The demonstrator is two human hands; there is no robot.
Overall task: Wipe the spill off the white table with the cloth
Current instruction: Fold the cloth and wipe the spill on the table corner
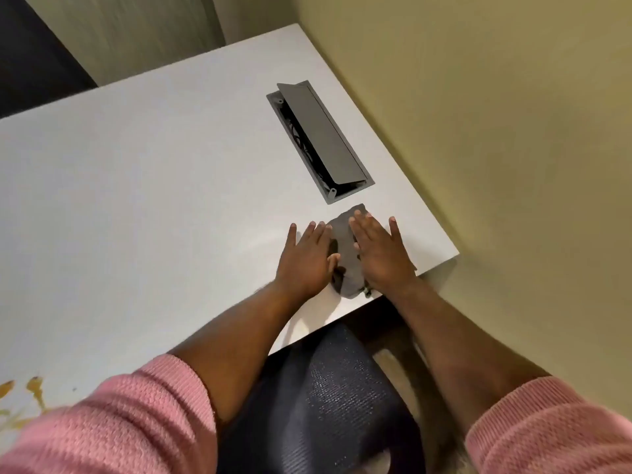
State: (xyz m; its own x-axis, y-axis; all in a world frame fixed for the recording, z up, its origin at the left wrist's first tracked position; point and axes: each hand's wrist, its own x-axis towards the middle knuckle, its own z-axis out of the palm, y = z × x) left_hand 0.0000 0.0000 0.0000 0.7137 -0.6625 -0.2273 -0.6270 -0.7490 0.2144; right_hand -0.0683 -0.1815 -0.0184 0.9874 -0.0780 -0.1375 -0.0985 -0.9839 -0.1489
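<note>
At the far left edge, low on the white desk [136, 206], an orange-yellow spill [32, 388] is seen, splashed in 2 or 3 blots with thin runs trailing below, partly cut off by the frame and by a pink knitted sleeve [113, 425]. The spill lies well apart from the cloth, with a broad stretch of bare desk between them.

Moving right, the left hand [306, 260] is laid palm down on the desk, its fingers [309, 232] spread and flat, the thumb touching the left edge of a grey cloth [343, 234]. Nothing is pinched by this hand.

The cloth is found near the right front corner of the desk, crumpled and bunched between the 2 hands, its lower end close to the desk's front edge.

The right hand [383, 254] is pressed flat on top of the cloth, fingers [364, 224] extended and slightly fanned, the little finger set apart on bare desk. The cloth is held down, not gripped.

Just beyond the cloth, a dark grey cable box [319, 142] is set into the desk, its lid tilted open and black cables visible inside.

Below the desk edge, a dark mesh chair [328, 398] is seen between the forearms. To the right, a yellowish wall [513, 131] runs alongside the desk.
</note>
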